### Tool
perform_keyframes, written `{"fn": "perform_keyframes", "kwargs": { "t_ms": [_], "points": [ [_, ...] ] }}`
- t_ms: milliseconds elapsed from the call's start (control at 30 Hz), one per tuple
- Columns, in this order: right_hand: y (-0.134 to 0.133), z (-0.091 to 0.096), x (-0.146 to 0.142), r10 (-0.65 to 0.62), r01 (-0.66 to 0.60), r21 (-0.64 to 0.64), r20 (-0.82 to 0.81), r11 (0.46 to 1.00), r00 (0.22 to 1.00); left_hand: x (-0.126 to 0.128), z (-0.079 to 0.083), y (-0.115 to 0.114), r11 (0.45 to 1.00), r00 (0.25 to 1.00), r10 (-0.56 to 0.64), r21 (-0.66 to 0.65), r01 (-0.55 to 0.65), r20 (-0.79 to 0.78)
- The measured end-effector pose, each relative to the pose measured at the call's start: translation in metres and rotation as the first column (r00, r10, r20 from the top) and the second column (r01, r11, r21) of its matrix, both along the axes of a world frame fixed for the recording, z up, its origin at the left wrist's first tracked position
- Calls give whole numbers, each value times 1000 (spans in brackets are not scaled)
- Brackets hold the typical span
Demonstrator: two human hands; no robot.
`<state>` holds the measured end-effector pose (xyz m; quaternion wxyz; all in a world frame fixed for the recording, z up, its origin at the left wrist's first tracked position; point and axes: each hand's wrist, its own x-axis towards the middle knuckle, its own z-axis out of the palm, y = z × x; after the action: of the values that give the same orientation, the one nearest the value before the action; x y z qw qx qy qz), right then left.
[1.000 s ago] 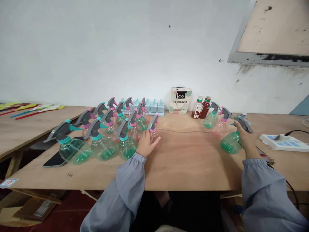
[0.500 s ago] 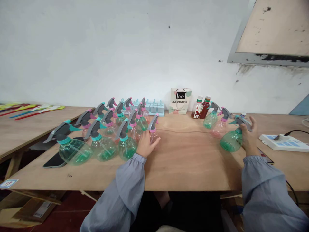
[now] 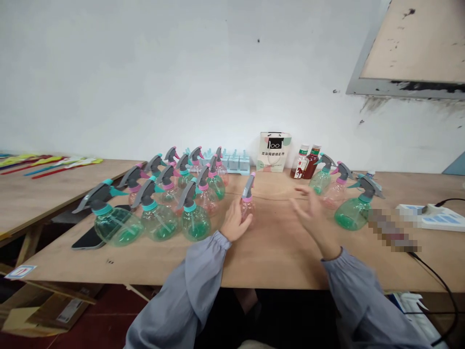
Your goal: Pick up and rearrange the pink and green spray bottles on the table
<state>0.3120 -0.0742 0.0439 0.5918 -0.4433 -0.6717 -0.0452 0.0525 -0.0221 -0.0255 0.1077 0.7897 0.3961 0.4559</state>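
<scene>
Red and blue strips (image 3: 51, 173) are spread over a wooden side table (image 3: 54, 194) at the far left of the frame, and cardboard (image 3: 54, 315) is seen below it, at the lower left. On the main table (image 3: 276, 257), a dark phone (image 3: 87, 239) is partly covered by the leftmost of the clustered spray bottles (image 3: 196, 225), which are tinted green and pink and fill the left of the middle band. Behind them a pale blue rack (image 3: 238, 164) is set near the wall. Just left of centre, the left side of a pink spray bottle (image 3: 248, 207), upright on the table, is cupped by the left hand (image 3: 236, 222); how firmly it is gripped cannot be told. A paper bag (image 3: 275, 152) is stood behind. Right of centre, the right hand (image 3: 310, 218) is blurred and held well apart from the left, fingers spread, nothing grasped. Beyond it are placed two drink bottles (image 3: 305, 165), three more spray bottles (image 3: 351, 213) and, at the right edge, a white power strip (image 3: 441, 219).
</scene>
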Motion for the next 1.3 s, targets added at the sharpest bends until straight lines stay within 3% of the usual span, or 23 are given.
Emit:
{"fn": "perform_keyframes", "kwargs": {
  "t_ms": [67,167,267,333,400,433,500,533,567,600,700,800,867,967,1133,1200,1300],
  "points": [
    [11,-4,-39,197,-198,-161,-26,967,980,3,1,-5,998,998,-60,11,60,-37],
    [30,-7,-77,299,-337,-233,-181,912,937,7,5,-11,992,987,-127,5,128,-103],
    [41,-7,-92,351,-430,-245,-310,869,884,8,8,-14,988,972,-155,-2,157,-177],
    [43,-6,-92,373,-480,-257,-373,839,850,4,10,-18,991,983,-101,69,112,-151],
    [44,-5,-89,366,-489,-253,-409,835,836,-8,13,-25,970,998,54,238,-49,-14],
    [43,-4,-88,348,-473,-245,-420,846,838,-17,17,-29,926,983,154,334,-179,100],
    [42,-3,-84,298,-428,-235,-440,873,847,-40,27,-38,768,879,324,444,-461,350],
    [42,-1,-83,278,-413,-231,-454,881,847,-54,34,-42,686,804,386,443,-578,452],
    [42,0,-81,265,-408,-231,-473,883,840,-68,40,-45,643,743,445,399,-654,500],
    [41,2,-80,260,-415,-233,-496,879,829,-81,46,-47,637,707,506,338,-692,494],
    [40,8,-74,253,-475,-253,-592,843,765,-115,51,-46,699,703,611,169,-695,364],
    [41,10,-68,185,-579,-301,-752,757,633,-131,33,-39,839,811,524,6,-544,261],
    [42,9,-63,135,-668,-307,-841,678,523,-127,19,-36,879,864,472,-17,-476,178],
    [45,8,-59,196,-777,-219,-895,591,401,-100,10,-35,884,884,466,30,-467,33],
    [45,13,-59,391,-893,-68,-882,446,262,-37,25,-26,895,894,440,-43,-444,-83],
    [43,15,-61,423,-916,-70,-871,395,249,-18,29,-14,908,910,412,-58,-415,-57],
    [41,15,-65,437,-916,-102,-855,387,280,-2,25,8,942,939,336,-53,-333,75]
  ]
}}
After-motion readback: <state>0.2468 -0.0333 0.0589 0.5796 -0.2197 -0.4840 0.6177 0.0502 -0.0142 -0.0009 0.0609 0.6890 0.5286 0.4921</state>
